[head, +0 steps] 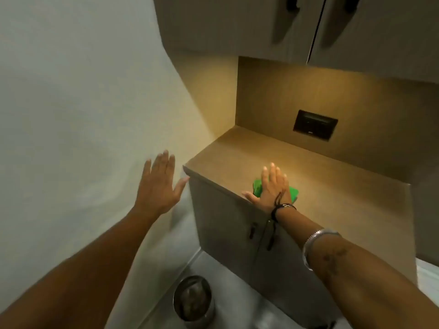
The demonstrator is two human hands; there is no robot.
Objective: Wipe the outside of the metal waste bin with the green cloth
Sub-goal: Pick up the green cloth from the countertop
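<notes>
My right hand (270,186) lies flat on the green cloth (293,193), fingers straight and spread, palm pressing down — not curled around it. The cloth sits bunched near the front edge of the wooden counter (332,186), showing green on both sides of my hand. A black cord bracelet (282,207) circles that wrist, and a silver bangle (316,243) sits further up the forearm.

My left hand (158,186) is raised in the air, open with all 5 fingers extended, holding nothing; its thumb tip is just beside the counter's left corner, in front of the pale wall (71,115).

The metal waste bin (193,302) stands on the floor below, near the wall and the base cabinet (225,229) — well apart from both hands. Something dark lies inside it, too blurred to tell. 2 upper cabinet doors (237,24) hang overhead, and a dark socket plate (314,124) is set in the back panel.
</notes>
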